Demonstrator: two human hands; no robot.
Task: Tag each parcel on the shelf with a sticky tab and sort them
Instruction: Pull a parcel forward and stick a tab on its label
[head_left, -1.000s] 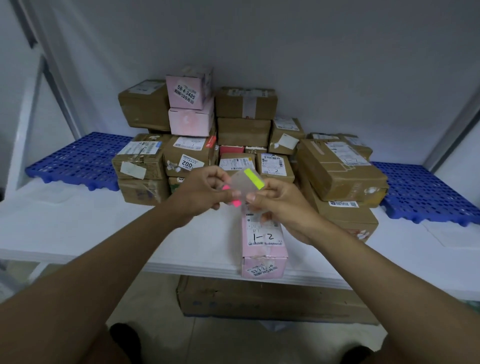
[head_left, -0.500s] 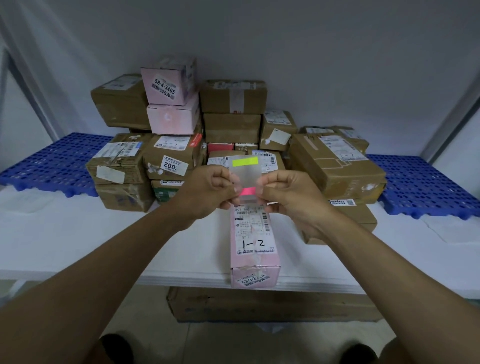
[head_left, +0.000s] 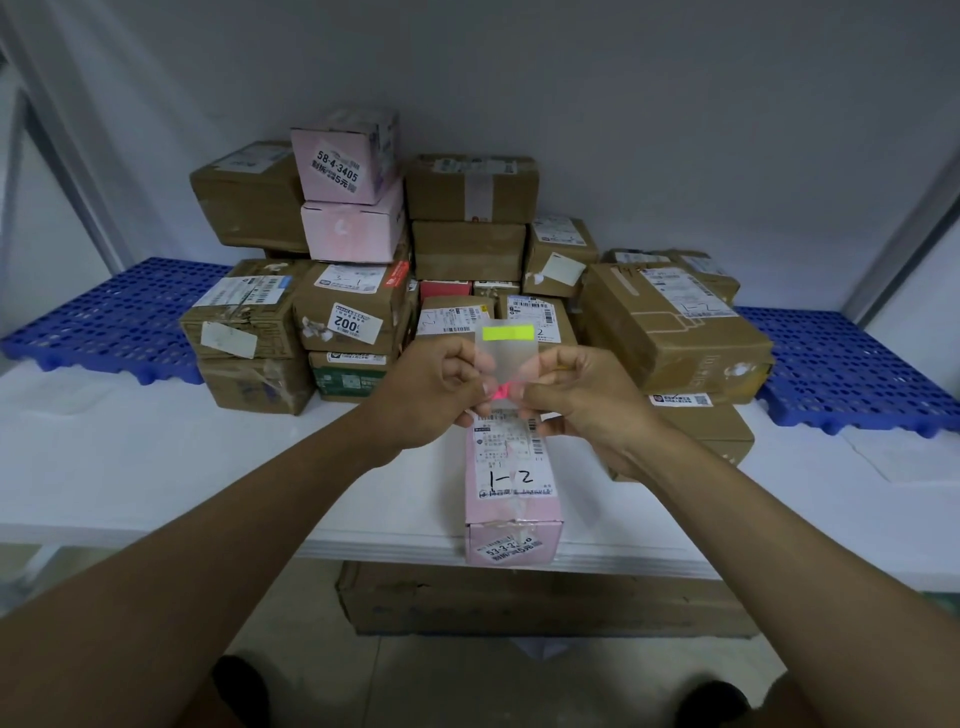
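We are holding a clear sheet of sticky tabs (head_left: 506, 358) up at the centre of the frame, over the white shelf (head_left: 156, 467). Our left hand (head_left: 431, 397) is pinching the sheet's left edge with curled fingers, and our right hand (head_left: 587, 400) is pinching its right edge and lower corner. A yellow-green tab (head_left: 508, 332) is sitting across the top of the sheet, and a pink tab (head_left: 501, 391) is showing at the bottom, between our fingertips.

Just below our hands, a long pink parcel (head_left: 511, 499) marked "1-2" is lying lengthwise on the shelf, its near end reaching the front edge. Behind our hands, in the middle of the frame, a pile of brown parcels (head_left: 467, 218) is standing stacked against the wall, with two pink boxes (head_left: 348, 192) sitting high on its left side. Blue perforated mats (head_left: 104, 317) are lying on the shelf at the left and right edges of the frame. A large flat carton (head_left: 519, 597) is showing under the shelf, lower centre.
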